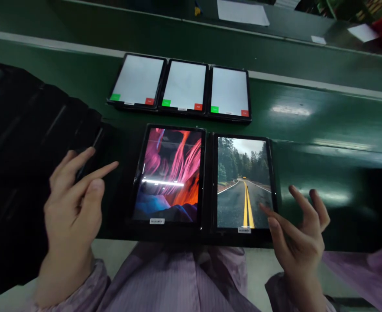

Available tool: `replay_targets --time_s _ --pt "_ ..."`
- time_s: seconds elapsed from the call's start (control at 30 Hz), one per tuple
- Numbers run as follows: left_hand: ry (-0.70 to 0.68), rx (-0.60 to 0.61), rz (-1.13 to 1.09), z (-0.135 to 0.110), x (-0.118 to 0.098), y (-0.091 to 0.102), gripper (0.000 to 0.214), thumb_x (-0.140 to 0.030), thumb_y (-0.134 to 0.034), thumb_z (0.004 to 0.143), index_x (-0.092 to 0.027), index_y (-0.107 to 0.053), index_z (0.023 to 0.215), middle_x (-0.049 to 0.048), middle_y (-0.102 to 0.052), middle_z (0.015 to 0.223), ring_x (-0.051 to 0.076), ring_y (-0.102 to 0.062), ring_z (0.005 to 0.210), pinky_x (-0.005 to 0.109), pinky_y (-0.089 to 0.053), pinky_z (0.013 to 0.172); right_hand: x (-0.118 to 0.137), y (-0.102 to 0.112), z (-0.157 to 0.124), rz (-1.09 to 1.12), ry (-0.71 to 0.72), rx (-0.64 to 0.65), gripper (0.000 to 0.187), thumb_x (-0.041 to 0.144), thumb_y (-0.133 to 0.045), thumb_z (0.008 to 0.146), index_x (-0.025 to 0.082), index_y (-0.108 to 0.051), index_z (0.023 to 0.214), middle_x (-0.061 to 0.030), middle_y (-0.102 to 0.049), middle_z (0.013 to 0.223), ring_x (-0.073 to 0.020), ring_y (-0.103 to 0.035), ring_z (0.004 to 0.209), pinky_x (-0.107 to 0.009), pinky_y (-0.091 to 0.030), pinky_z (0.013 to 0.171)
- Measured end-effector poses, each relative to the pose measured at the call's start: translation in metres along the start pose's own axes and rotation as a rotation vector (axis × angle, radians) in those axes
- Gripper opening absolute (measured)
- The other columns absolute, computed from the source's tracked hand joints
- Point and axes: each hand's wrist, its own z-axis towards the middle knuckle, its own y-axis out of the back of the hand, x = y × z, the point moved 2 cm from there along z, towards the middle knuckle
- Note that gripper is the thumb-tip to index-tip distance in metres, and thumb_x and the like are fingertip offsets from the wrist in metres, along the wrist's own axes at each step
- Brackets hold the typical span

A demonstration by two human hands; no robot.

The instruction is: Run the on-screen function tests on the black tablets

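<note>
- the right hand was spread, its index finger extended over the lower right area of the road-picture tablet; whether the fingertip touched the glass could not be told
- the thumb of the right hand was just beside its index finger; the other fingers were bent and raised
- the left hand was spread, its index finger pointing toward the coloured-pattern tablet, near it but apart
- the coloured-pattern tablet lay between the two hands, to the left of the road-picture tablet
- a printed label was on the near edge of the coloured-pattern tablet; a second label was on the road-picture tablet, left of the right thumb
- beyond both hands, a first white-screen tablet, a second white-screen tablet and a third white-screen tablet lay in a row, each displaying a green block and a red block
- a dark stack was located beside the left hand
- the green workbench extended beyond the right hand
</note>
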Motion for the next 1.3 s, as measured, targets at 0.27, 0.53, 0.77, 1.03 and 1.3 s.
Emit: replay_targets --time_s 0.27,0.53,0.77,1.03,1.3 --pt "0.020 0.070 -0.047 0.006 -0.002 -0.007 0.037 -0.036 -0.050 0.107 -0.044 -0.075 0.134 -0.0076 -0.053 0.166 0.030 -0.036 0.163 0.059 -0.027 0.137 0.001 0.004 -0.009 -0.014 -0.027 -0.018 0.046 0.016 -0.063 0.101 0.048 -0.077 0.130 0.0138 -0.047 0.168 -0.0445 -0.034 0.161 -0.073 -0.039 0.125" --pt "0.164 0.127 -0.004 0.009 -0.001 -0.014 0.036 -0.049 -0.051 0.104 -0.031 -0.076 0.122 0.0059 -0.060 0.161 0.034 -0.041 0.160 0.063 -0.033 0.133 -0.002 0.001 -0.007 -0.004 0.088 0.000 0.057 0.016 -0.064 0.101 0.053 -0.066 0.144 0.0119 -0.046 0.169 -0.0408 -0.036 0.159 -0.068 -0.042 0.121" --pt "0.332 0.225 -0.059 0.028 0.000 -0.019 0.045 -0.046 -0.059 0.098 -0.027 -0.069 0.137 0.0085 -0.053 0.166 0.035 -0.050 0.154 0.060 -0.040 0.129 0.001 0.001 -0.005 -0.001 0.082 0.011 0.054 0.014 -0.064 0.100 0.050 -0.071 0.138 0.0086 -0.051 0.165 -0.0400 -0.037 0.158 -0.064 -0.046 0.118" --pt "0.611 0.264 -0.184 0.045 0.004 -0.032 0.078 -0.046 -0.068 0.082 -0.024 -0.056 0.156 0.0107 -0.052 0.168 0.038 -0.049 0.154 0.061 -0.044 0.125 -0.003 0.003 -0.008 -0.023 0.126 -0.047 0.025 0.014 -0.065 0.100 0.031 -0.082 0.109 -0.0001 -0.062 0.155 -0.0360 -0.048 0.154 -0.054 -0.053 0.112" --pt "0.524 0.404 -0.032 0.051 -0.013 -0.044 0.108 -0.057 -0.066 0.071 -0.015 -0.040 0.167 0.0167 -0.036 0.176 0.044 -0.034 0.162 0.066 -0.031 0.129 -0.003 0.002 -0.002 -0.007 0.156 -0.042 0.025 0.010 -0.064 0.101 0.027 -0.082 0.106 -0.0027 -0.064 0.154 -0.0333 -0.051 0.152 -0.049 -0.053 0.112"
